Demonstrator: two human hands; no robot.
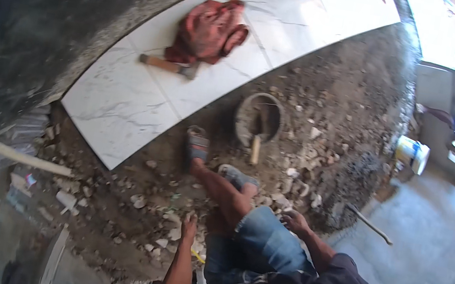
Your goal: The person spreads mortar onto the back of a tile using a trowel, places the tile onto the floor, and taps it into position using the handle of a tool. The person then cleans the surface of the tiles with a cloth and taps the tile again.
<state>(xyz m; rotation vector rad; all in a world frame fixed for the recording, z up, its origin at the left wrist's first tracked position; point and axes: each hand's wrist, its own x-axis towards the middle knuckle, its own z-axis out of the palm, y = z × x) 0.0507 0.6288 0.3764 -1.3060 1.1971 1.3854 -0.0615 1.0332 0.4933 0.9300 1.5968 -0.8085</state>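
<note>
My left hand (189, 227) hangs beside my left leg over the rubble, open, with nothing seen in it. My right hand (295, 221) is beyond my right knee, near pale stones; its fingers look loosely bent, and I see nothing held. A dark round bucket (240, 127) stands ahead of my feet, with a trowel (256, 148) leaning in it, its wooden handle over the near rim. On the white marbled tiles (120, 101) lie a crumpled red cloth (203, 33) and a wooden-handled hammer (163, 64).
Broken stone and soil (343, 95) cover the ground. A grey mortar heap (353, 181) with a long-handled tool (370, 224) lies right, near a white bucket (412, 155). Stacked tile pieces (25, 129) and a wooden strip (26, 157) lie left. A dark wall (51, 10) borders the tiles.
</note>
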